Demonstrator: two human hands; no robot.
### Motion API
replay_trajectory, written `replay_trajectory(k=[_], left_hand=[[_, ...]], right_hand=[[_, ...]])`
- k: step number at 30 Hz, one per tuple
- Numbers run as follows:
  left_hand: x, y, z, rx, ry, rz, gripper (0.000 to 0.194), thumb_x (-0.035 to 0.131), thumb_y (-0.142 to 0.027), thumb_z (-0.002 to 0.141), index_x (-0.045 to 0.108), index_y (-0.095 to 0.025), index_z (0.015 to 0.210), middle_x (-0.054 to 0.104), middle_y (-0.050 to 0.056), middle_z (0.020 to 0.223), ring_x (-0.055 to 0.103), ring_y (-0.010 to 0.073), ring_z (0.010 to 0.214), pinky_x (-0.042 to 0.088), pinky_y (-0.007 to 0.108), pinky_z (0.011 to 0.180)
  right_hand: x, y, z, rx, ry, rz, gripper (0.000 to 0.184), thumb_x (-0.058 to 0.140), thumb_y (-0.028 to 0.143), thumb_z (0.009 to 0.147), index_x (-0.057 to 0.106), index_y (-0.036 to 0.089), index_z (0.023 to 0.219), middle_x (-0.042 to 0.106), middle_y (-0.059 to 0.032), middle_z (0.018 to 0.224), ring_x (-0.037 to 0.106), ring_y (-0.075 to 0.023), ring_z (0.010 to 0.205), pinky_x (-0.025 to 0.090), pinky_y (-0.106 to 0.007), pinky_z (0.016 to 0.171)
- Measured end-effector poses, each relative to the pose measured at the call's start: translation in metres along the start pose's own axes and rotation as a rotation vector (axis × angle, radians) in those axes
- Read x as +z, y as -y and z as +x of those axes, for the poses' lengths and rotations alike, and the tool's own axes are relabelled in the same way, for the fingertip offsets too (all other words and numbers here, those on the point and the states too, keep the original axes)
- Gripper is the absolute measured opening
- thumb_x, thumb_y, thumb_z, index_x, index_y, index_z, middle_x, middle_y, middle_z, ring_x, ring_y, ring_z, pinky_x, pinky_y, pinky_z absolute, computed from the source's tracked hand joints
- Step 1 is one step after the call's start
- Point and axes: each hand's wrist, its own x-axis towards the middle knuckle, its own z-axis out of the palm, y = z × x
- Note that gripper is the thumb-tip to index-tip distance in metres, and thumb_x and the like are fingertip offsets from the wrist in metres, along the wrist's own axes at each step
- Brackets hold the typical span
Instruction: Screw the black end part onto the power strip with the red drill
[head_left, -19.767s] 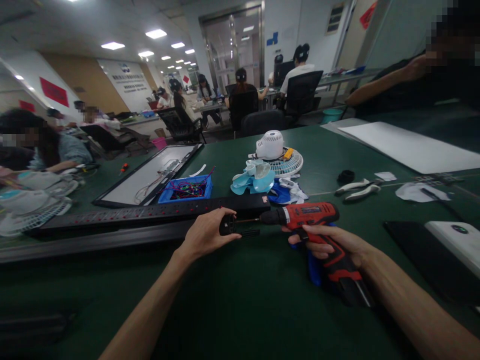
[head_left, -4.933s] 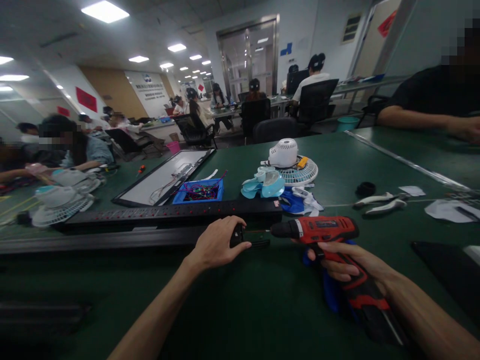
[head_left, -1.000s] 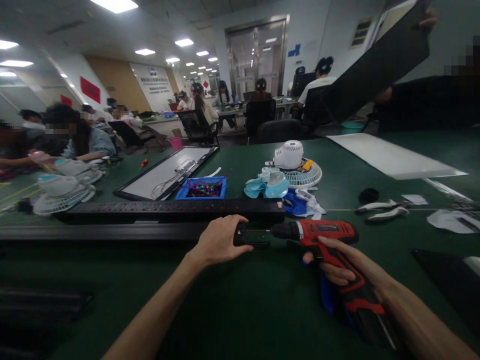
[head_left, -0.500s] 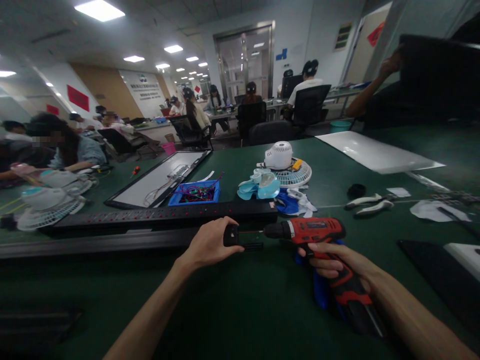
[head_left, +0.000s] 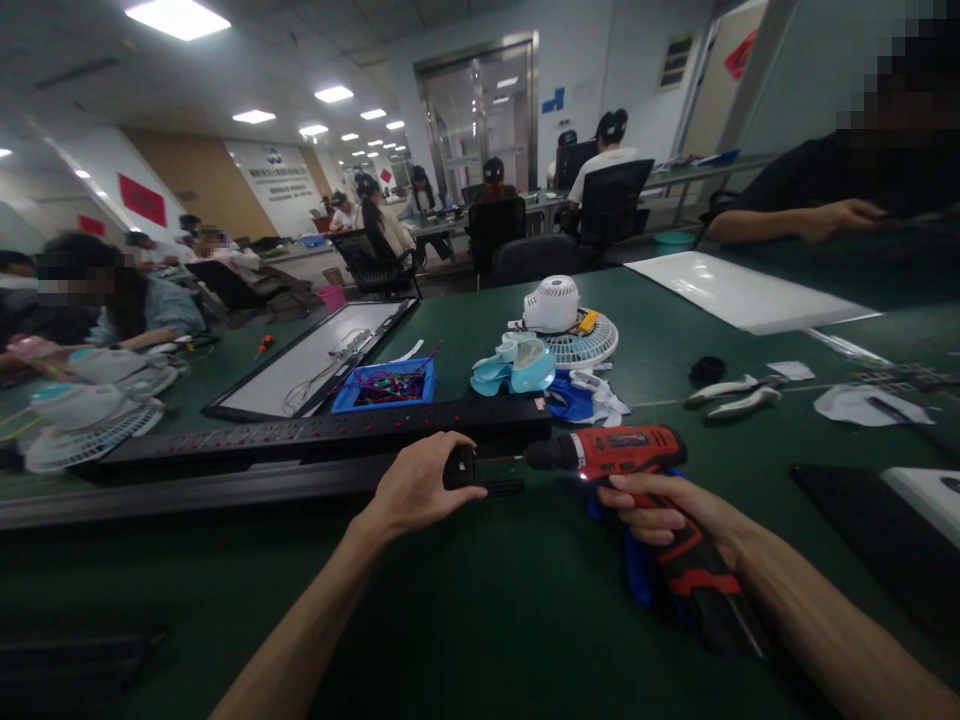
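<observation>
My left hand (head_left: 420, 482) is closed, thumb and fingers pinching the black end piece (head_left: 460, 467) at the right end of a long black bar (head_left: 300, 482). In my right hand (head_left: 675, 512) is a red and black cordless drill (head_left: 630, 450), held level with its chuck facing left. Its thin bit (head_left: 501, 459) reaches to the face of the end piece; whether the tip sits in a screw is too small to tell. A light glows under the chuck. Directly behind the bar lies a black power strip (head_left: 360, 425) with red dots along it.
Behind the strip stand a blue bin (head_left: 386, 385) of wires, light-blue fan blades (head_left: 517, 365) and a white fan (head_left: 555, 305). Pliers (head_left: 735, 397) and a white sheet (head_left: 742, 290) lie to the right. A co-worker's hand (head_left: 847, 218) shows at the far right.
A light has come on at the drill. The whole view has shifted slightly, and the co-worker at right has lowered an arm. Both my hands keep their holds.
</observation>
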Motion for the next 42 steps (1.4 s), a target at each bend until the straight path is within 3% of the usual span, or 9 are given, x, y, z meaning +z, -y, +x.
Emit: replay_trajectory(k=[42], left_hand=[[0.0037, 0.0018, 0.0, -0.009, -0.015, -0.01, 0.055, 0.085, -0.047, 0.084, 0.061, -0.024, 0.128, 0.07, 0.006, 0.119, 0.069, 0.0276, 0.109, 0.054, 0.043, 0.099]], right_hand=[[-0.0031, -0.0002, -0.004, 0.042, 0.004, 0.013, 0.032, 0.081, 0.033, 0.088, 0.061, 0.015, 0.071, 0.034, 0.0145, 0.044, 0.005, -0.0027, 0.043, 0.033, -0.012, 0.043]])
